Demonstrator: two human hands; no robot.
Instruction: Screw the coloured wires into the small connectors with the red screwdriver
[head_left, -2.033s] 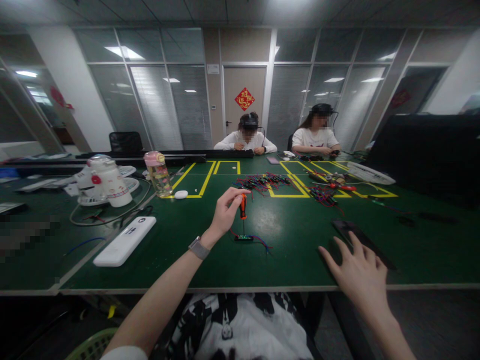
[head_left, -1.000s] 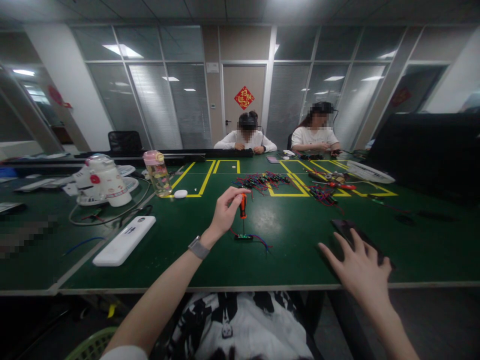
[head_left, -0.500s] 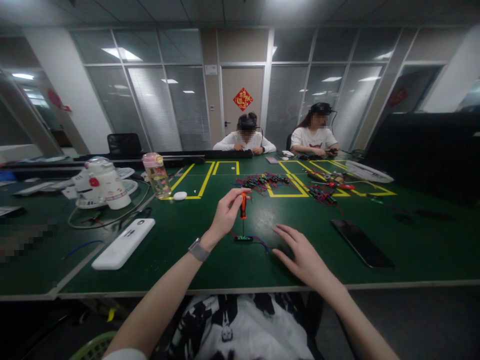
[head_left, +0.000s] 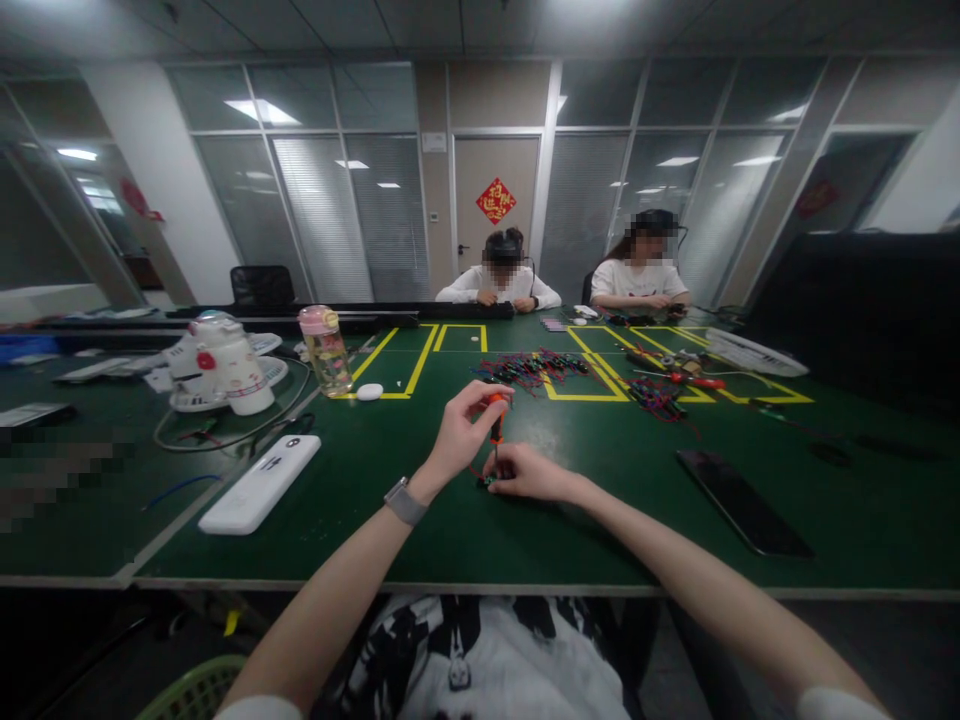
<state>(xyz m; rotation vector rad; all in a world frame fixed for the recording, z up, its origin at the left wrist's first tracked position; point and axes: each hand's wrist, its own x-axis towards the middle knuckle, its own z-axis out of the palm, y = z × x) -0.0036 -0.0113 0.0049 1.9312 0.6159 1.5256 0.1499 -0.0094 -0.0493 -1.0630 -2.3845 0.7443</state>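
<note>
An orange and black screwdriver (head_left: 496, 430) stands nearly upright in my left hand (head_left: 463, 425), whose fingers are closed around the top of its handle. Its thin shaft points down at a small green circuit board (head_left: 484, 482) with wires, lying on the table. My right hand (head_left: 531, 472) is closed low beside the shaft, with its fingertips pinching the board. Those fingers hide the board's right part and most of its wires.
Beyond my hands lies a heap of wired boards (head_left: 532, 368), with a smaller pile (head_left: 654, 396) to the right. A white power bank (head_left: 261, 484) and a bottle (head_left: 325, 350) are left; a black phone (head_left: 742, 502) lies right. Two people (head_left: 637, 280) sit opposite.
My right hand has moved left from the open table and closed its fingers at the circuit board. My left hand still holds the screwdriver upright over it. The view has shifted slightly.
</note>
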